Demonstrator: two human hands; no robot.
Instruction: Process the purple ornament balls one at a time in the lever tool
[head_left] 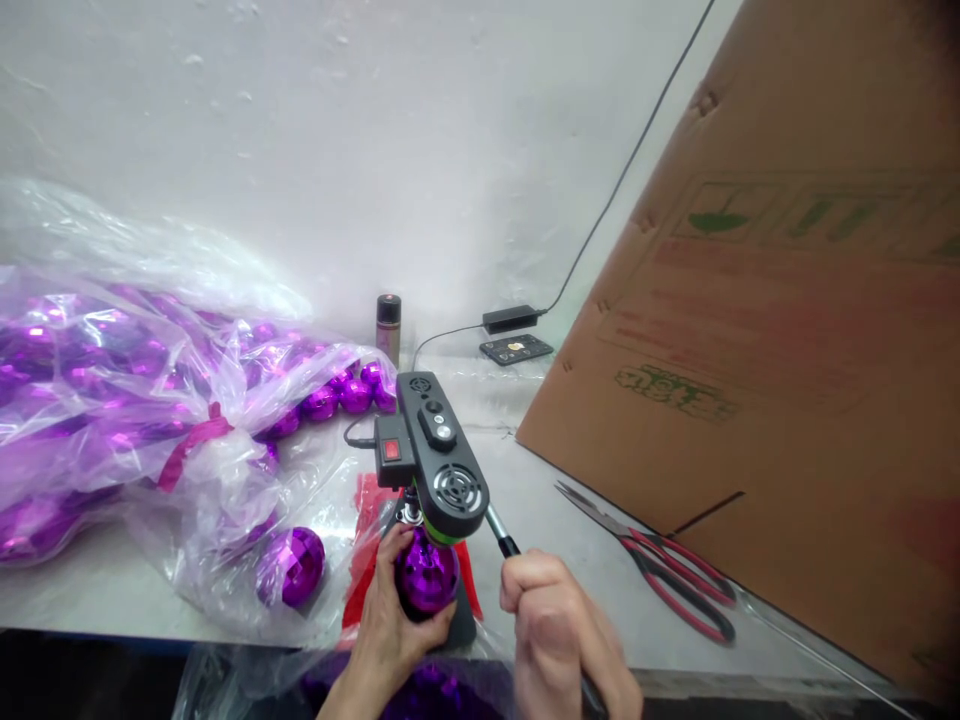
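My left hand (386,625) wraps its fingers round a shiny purple faceted ball (426,575), holding it under the head of a small black machine (442,455) with a red switch. My right hand (559,635) is closed in a fist on the machine's black-tipped metal lever (501,532), which slants down to the right. The ball sits directly below the machine's green-edged nose.
Clear plastic bags of purple balls (150,400) fill the left of the white table; one loose ball (294,565) lies in plastic. Red-handled pliers (660,570) lie at right beside a leaning cardboard sheet (787,330). A spray can (388,325), adapter (510,319) and cable stand at the back.
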